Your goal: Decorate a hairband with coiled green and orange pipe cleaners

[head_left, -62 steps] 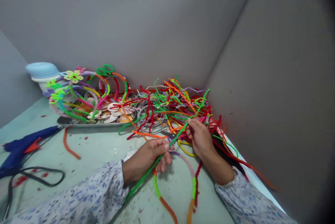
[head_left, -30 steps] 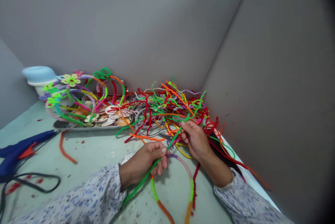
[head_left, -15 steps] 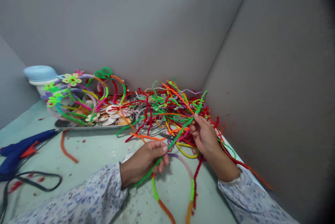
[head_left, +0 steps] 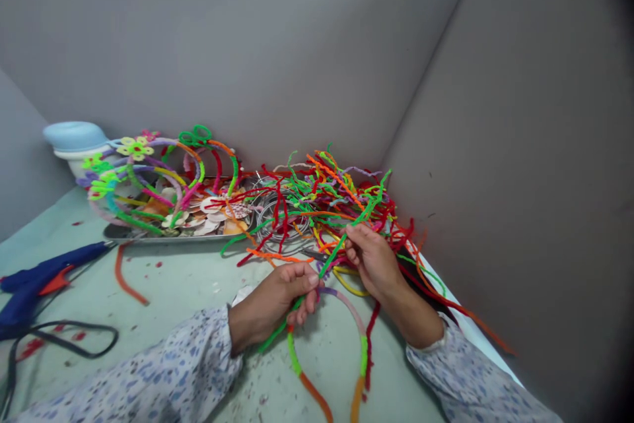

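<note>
My left hand (head_left: pixel 277 304) pinches a green pipe cleaner (head_left: pixel 333 255) low on its length and also holds the top of a headband (head_left: pixel 354 317) wrapped in purple, pink, green and orange fuzz. My right hand (head_left: pixel 372 261) grips the same green pipe cleaner higher up, close to the left hand. The green strand runs from under my left wrist up into a tangled heap of coloured pipe cleaners (head_left: pixel 337 202) against the back wall. The headband's two ends lie on the table (head_left: pixel 188 291) toward me.
A metal tray (head_left: pixel 148 233) at the back left holds several decorated headbands (head_left: pixel 148 175) and shell-like discs. A pale blue lidded pot (head_left: pixel 74 139) stands behind it. A blue glue gun (head_left: pixel 37 278) with black cord lies at the left. A loose orange pipe cleaner (head_left: pixel 126 278) lies nearby. Grey walls close the corner.
My right hand has slid down the green pipe cleaner toward my left hand, after sliding up along it half a second ago. My left hand has barely moved.
</note>
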### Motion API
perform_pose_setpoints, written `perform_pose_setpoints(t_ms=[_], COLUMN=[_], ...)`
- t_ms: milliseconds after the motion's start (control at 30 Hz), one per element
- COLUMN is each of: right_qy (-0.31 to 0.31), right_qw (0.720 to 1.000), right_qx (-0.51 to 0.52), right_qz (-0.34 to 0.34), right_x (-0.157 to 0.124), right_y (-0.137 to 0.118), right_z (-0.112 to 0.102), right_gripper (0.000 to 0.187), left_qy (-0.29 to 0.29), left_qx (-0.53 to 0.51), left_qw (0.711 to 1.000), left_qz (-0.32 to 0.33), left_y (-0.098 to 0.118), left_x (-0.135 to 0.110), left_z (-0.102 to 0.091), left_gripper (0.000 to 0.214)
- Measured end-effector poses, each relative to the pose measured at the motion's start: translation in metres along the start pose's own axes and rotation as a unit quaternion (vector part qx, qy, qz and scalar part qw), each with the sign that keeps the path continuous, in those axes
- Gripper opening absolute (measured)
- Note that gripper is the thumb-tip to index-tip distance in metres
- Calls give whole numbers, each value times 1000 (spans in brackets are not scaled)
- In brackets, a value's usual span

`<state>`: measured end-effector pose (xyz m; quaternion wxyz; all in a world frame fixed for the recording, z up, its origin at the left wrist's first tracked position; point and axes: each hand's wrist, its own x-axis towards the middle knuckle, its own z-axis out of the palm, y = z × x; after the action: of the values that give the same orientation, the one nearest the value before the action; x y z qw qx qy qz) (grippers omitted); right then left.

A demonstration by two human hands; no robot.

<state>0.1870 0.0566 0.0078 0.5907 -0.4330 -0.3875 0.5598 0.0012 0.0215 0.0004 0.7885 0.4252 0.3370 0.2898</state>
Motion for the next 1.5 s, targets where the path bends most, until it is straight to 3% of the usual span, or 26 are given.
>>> perform_pose_setpoints(t_ms=[133,433,667,1500], right_qy=[-5,48,62,120], right_qw=[1000,999,997,990], right_qx=[1,4,-1,19], right_qz=[10,-24,-51,-69], right_x=[5,12,11,26], right_y=[-2,-8,-14,-22], right_z=[-6,-16,-14,-34], right_gripper=[26,24,20,19], left_qy=[6,-32,-6,-49], left_qx=[-2,27,14,23], left_qw=[1000,999,1000,998], left_qz=[3,4,16,-38], left_y=[1,2,2,1], left_x=[-1,-1,-1,-1], left_z=[1,0,-1,-5], left_gripper=[26,23,19,23])
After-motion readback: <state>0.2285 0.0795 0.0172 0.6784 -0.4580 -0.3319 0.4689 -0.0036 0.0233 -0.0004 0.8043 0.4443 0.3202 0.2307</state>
